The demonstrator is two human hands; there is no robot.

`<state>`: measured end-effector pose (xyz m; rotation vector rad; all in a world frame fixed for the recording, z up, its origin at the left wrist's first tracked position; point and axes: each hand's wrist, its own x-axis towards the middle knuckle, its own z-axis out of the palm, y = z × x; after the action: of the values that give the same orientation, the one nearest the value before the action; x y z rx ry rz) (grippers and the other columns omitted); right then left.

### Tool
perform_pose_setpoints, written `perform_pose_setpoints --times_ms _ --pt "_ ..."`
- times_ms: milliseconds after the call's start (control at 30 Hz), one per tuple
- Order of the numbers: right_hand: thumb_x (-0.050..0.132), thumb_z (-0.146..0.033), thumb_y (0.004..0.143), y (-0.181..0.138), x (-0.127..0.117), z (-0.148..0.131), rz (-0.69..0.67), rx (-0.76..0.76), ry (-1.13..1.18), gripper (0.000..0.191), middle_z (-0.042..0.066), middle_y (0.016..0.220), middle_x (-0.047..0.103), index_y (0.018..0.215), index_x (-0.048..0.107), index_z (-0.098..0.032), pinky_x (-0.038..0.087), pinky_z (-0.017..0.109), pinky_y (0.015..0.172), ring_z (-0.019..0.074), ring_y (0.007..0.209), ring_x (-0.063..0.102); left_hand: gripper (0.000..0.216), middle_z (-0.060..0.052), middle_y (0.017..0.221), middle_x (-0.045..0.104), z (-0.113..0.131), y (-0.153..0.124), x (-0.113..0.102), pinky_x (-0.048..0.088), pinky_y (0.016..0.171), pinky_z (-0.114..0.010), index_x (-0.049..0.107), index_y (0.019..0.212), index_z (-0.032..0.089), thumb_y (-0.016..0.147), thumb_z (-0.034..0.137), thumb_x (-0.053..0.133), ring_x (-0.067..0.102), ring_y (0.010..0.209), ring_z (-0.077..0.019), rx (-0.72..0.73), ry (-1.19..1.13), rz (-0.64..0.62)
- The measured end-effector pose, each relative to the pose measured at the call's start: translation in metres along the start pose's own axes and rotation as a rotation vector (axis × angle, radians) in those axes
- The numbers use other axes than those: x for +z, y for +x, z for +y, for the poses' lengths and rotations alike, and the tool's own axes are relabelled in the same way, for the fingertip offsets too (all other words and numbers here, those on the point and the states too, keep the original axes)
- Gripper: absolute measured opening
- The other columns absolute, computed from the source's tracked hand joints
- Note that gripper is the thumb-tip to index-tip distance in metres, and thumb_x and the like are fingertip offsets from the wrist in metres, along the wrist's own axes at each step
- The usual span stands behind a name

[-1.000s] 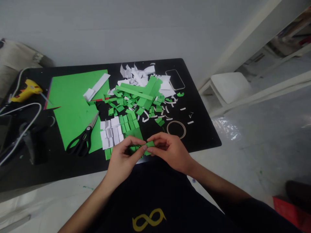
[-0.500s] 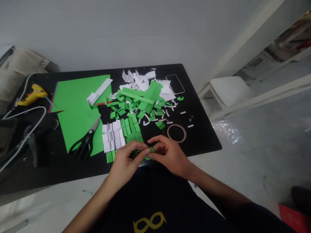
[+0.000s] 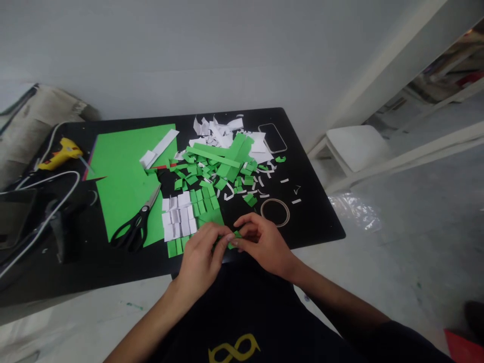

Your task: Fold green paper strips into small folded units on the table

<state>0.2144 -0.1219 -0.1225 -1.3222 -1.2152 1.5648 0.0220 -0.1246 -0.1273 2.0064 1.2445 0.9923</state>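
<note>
Both hands meet at the table's front edge around a small piece of green paper [image 3: 233, 244]. My left hand [image 3: 202, 252] pinches it from the left, and my right hand [image 3: 266, 245] pinches it from the right; fingers cover most of it. Just beyond them lies a green sheet [image 3: 209, 218] bearing rows of folded green paper pieces [image 3: 204, 199] and folded white paper pieces [image 3: 177, 217]. A heap of loose green paper pieces [image 3: 196, 169] and a green strip [image 3: 214, 154] lie farther back.
Black-handled scissors [image 3: 138, 222] rest on a large green sheet [image 3: 124, 166] at left. A yellow glue gun [image 3: 62, 154] and white cable [image 3: 75, 174] lie farther left. A tape ring [image 3: 275, 212], white scraps [image 3: 217, 132] and a rounded rectangular outline, perhaps a phone case [image 3: 273, 138], are on the black table [image 3: 313, 217].
The view has shifted slightly, so the table sits lower in the picture. Both hands still hold the small green paper piece, with only slight finger movement.
</note>
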Motion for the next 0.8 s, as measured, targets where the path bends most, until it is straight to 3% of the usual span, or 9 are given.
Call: perform_pose_setpoints --times_ms 167,300,433,600,800 --pt "0.091 -0.046 0.082 0.001 -0.003 0.0 -0.089 0.016 -0.029 0.031 0.003 0.08 0.079 0.088 0.076 -0.02 0.06 0.037 0.076 0.0212 0.077 0.075 0.011 -0.002 0.087 0.075 0.0 0.0 0.002 0.054 0.075 -0.029 0.07 0.097 0.023 0.104 0.019 0.063 0.071 0.08 -0.0174 0.049 0.021 0.015" --pt "0.092 -0.049 0.081 0.003 -0.006 -0.002 -0.125 0.054 0.069 0.034 0.002 0.075 0.077 0.084 0.076 -0.019 0.06 0.034 0.071 0.0189 0.07 0.073 0.013 -0.003 0.091 0.077 0.0 0.003 -0.003 0.055 0.077 -0.029 0.073 0.096 0.023 0.104 0.03 0.065 0.072 0.086 -0.0187 -0.118 -0.082 -0.026" --pt "0.095 -0.049 0.077 0.007 -0.009 -0.003 -0.093 0.076 0.154 0.037 0.001 0.071 0.076 0.082 0.075 -0.018 0.057 0.031 0.063 0.016 0.062 0.069 0.025 -0.005 0.1 0.078 -0.004 0.006 -0.014 0.057 0.077 -0.029 0.076 0.114 0.023 0.103 0.043 0.064 0.073 0.089 -0.0196 -0.325 -0.282 -0.074" --pt "0.096 -0.046 0.075 0.009 -0.01 -0.003 -0.073 0.098 0.198 0.037 0.002 0.076 0.077 0.082 0.074 -0.018 0.061 0.032 0.066 0.0171 0.066 0.072 0.033 0.001 0.075 0.064 -0.013 0.0 -0.017 0.054 0.063 -0.026 0.076 0.11 0.021 0.095 0.05 0.072 0.061 0.067 -0.0153 -0.506 -0.499 -0.101" --pt "0.093 -0.05 0.078 0.008 -0.007 -0.007 -0.12 0.08 0.154 0.037 0.001 0.075 0.076 0.082 0.076 -0.018 0.063 0.033 0.069 0.0169 0.067 0.073 0.028 0.003 0.066 0.057 -0.016 -0.001 -0.012 0.042 0.054 -0.022 0.075 0.094 0.019 0.088 0.047 0.078 0.054 0.059 -0.0121 -0.533 -0.489 -0.081"
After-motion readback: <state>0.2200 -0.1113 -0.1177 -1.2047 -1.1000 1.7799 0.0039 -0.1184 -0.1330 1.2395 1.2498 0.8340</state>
